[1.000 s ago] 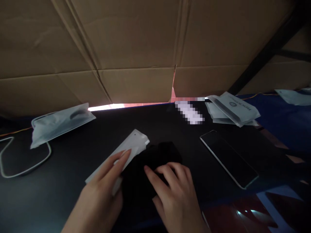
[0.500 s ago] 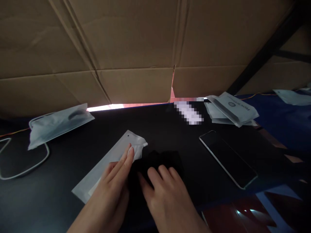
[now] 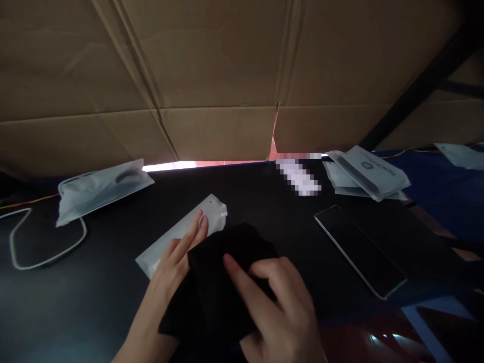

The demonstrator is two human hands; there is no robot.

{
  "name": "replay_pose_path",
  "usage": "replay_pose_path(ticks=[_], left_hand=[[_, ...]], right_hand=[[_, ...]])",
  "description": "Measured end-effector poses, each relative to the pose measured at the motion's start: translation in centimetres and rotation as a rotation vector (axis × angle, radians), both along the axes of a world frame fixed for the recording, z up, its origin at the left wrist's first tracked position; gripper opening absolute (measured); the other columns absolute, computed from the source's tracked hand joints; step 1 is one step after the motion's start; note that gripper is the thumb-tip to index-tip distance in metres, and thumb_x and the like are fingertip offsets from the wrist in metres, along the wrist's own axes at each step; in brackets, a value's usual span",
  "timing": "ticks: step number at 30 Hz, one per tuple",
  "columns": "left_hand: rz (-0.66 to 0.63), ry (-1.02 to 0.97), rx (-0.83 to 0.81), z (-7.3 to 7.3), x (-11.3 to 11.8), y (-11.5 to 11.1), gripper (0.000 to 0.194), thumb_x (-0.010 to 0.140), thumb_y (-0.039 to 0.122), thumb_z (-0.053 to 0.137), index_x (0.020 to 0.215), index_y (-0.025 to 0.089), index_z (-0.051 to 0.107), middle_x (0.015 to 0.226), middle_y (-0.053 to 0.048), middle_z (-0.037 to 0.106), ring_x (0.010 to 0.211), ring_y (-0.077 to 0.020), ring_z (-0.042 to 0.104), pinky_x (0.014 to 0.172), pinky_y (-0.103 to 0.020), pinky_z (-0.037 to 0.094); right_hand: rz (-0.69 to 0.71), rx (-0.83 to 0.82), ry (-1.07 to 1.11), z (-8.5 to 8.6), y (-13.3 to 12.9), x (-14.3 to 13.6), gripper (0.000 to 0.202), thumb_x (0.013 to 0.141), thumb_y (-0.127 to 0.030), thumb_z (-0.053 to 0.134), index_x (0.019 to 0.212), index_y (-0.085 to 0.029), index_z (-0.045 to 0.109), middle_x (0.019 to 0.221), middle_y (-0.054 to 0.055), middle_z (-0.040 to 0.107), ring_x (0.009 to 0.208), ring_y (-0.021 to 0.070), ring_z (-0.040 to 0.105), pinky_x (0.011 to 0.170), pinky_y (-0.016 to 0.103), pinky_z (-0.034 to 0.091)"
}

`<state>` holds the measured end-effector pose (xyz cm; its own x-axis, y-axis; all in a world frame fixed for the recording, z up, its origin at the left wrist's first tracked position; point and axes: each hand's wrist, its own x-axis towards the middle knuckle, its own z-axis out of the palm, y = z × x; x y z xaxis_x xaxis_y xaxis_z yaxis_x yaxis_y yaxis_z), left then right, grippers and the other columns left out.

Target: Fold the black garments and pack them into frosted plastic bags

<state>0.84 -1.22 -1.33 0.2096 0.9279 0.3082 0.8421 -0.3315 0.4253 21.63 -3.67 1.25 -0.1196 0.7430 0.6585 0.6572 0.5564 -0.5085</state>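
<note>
My right hand (image 3: 282,302) grips a limp black cloth (image 3: 223,282), with the index finger stretched over it and the other fingers bent. The cloth is lifted and hides part of my left hand (image 3: 176,269). That hand's visible fingers lie stretched on a frosted white zip pouch (image 3: 185,222) on the black tabletop; its thumb is hidden. To the right of my hands, a phone-sized dark glass panel with a pale edge (image 3: 361,252) lies flat.
At the back left rests another frosted pouch (image 3: 106,189) near a white cable (image 3: 49,264). Printed white pouches (image 3: 372,174) are stacked at the back right. A cardboard wall (image 3: 212,131) bounds the far side. Red glossy material (image 3: 359,343) shows at lower right.
My right hand has raised the black cloth from the tabletop, and it now covers part of my left hand. The pouch under my left hand has shifted slightly away and turned. The view has shifted a little.
</note>
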Motion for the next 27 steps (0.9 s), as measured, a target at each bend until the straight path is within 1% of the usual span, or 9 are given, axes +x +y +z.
replay_pose_path(ticks=[4, 7, 10, 13, 16, 18, 20, 24, 27], left_hand=[[-0.019, -0.056, -0.013, 0.0, 0.2, 0.0, 0.076, 0.110, 0.027, 0.049, 0.176, 0.046, 0.016, 0.182, -0.001, 0.036, 0.157, -0.0322, 0.053, 0.119, -0.052, 0.058], [-0.045, -0.101, -0.022, 0.9, 0.3, -0.7, 0.081, 0.104, 0.016, 0.047, 0.175, 0.044, 0.023, 0.181, 0.000, 0.037, 0.161, -0.0292, 0.046, 0.126, -0.053, 0.050], [-0.041, -0.090, -0.029, 2.1, 0.6, -1.3, 0.077, 0.105, 0.016, 0.046, 0.173, 0.047, 0.028, 0.180, -0.001, 0.039, 0.160, -0.0311, 0.047, 0.127, -0.061, 0.047], [-0.076, -0.017, -0.021, 2.8, 1.1, -1.7, 0.078, 0.105, 0.015, 0.044, 0.174, 0.046, 0.024, 0.180, -0.005, 0.038, 0.158, -0.0340, 0.049, 0.124, -0.070, 0.046], [-0.106, -0.084, -0.031, 2.7, 1.4, -2.2, 0.076, 0.107, 0.014, 0.041, 0.174, 0.046, 0.025, 0.181, -0.002, 0.035, 0.162, -0.0310, 0.044, 0.129, -0.065, 0.040], [-0.088, -0.194, -0.073, 2.4, 1.3, -2.3, 0.072, 0.109, 0.016, 0.038, 0.172, 0.050, 0.031, 0.181, 0.005, 0.036, 0.166, -0.0280, 0.036, 0.132, -0.060, 0.037], [-0.079, -0.297, -0.174, 2.1, 1.0, -2.0, 0.074, 0.106, 0.013, 0.036, 0.169, 0.052, 0.036, 0.180, 0.010, 0.034, 0.169, -0.0282, 0.026, 0.132, -0.063, 0.032], [-0.139, -0.364, -0.321, 1.8, 0.3, -1.2, 0.077, 0.098, 0.014, 0.042, 0.169, 0.045, 0.039, 0.181, 0.008, 0.030, 0.169, -0.0348, 0.015, 0.132, -0.073, 0.016], [-0.135, -0.376, -0.389, 1.9, -0.2, -1.6, 0.062, 0.109, 0.028, 0.038, 0.169, 0.049, 0.039, 0.180, 0.011, 0.032, 0.168, -0.0333, 0.022, 0.132, -0.067, 0.021]], right_hand=[[-0.027, 0.055, -0.190, -0.4, 1.1, -1.0, 0.046, 0.098, 0.004, 0.056, 0.130, -0.020, 0.078, 0.088, 0.002, 0.068, 0.073, 0.0164, 0.060, 0.064, 0.032, 0.051], [-0.013, -0.037, -0.438, -0.1, 2.2, -0.4, 0.040, 0.094, -0.002, 0.071, 0.128, -0.021, 0.079, 0.086, 0.001, 0.066, 0.075, 0.0186, 0.062, 0.065, 0.033, 0.053], [0.004, -0.136, -0.608, 0.3, 2.4, -0.2, 0.035, 0.086, -0.006, 0.079, 0.117, -0.021, 0.082, 0.089, 0.003, 0.067, 0.076, 0.0214, 0.064, 0.066, 0.037, 0.058], [-0.067, -0.174, -0.668, 0.7, 2.0, -0.8, 0.022, 0.079, -0.006, 0.081, 0.097, -0.019, 0.082, 0.086, 0.006, 0.066, 0.067, 0.0219, 0.063, 0.058, 0.039, 0.059], [-0.031, -0.154, -0.643, 1.1, 1.7, -1.5, 0.017, 0.079, -0.006, 0.078, 0.091, -0.018, 0.081, 0.085, 0.006, 0.067, 0.065, 0.0221, 0.063, 0.054, 0.039, 0.059], [0.107, -0.089, -0.600, 1.1, 1.7, -1.5, 0.016, 0.085, -0.004, 0.073, 0.092, -0.017, 0.079, 0.091, 0.005, 0.069, 0.075, 0.0228, 0.067, 0.065, 0.039, 0.064], [0.285, -0.042, -0.576, 0.7, 1.7, -1.2, 0.017, 0.094, -0.004, 0.068, 0.093, -0.017, 0.078, 0.098, 0.004, 0.073, 0.090, 0.0230, 0.071, 0.084, 0.039, 0.067], [0.473, -0.019, -0.528, -0.8, 1.8, -0.3, 0.023, 0.110, -0.012, 0.057, 0.115, -0.016, 0.080, 0.116, 0.003, 0.081, 0.121, 0.0218, 0.071, 0.122, 0.036, 0.051], [0.511, 0.035, -0.515, -1.2, 1.9, -0.2, 0.028, 0.113, -0.012, 0.053, 0.126, -0.013, 0.079, 0.123, 0.004, 0.083, 0.127, 0.0222, 0.071, 0.129, 0.037, 0.043]])
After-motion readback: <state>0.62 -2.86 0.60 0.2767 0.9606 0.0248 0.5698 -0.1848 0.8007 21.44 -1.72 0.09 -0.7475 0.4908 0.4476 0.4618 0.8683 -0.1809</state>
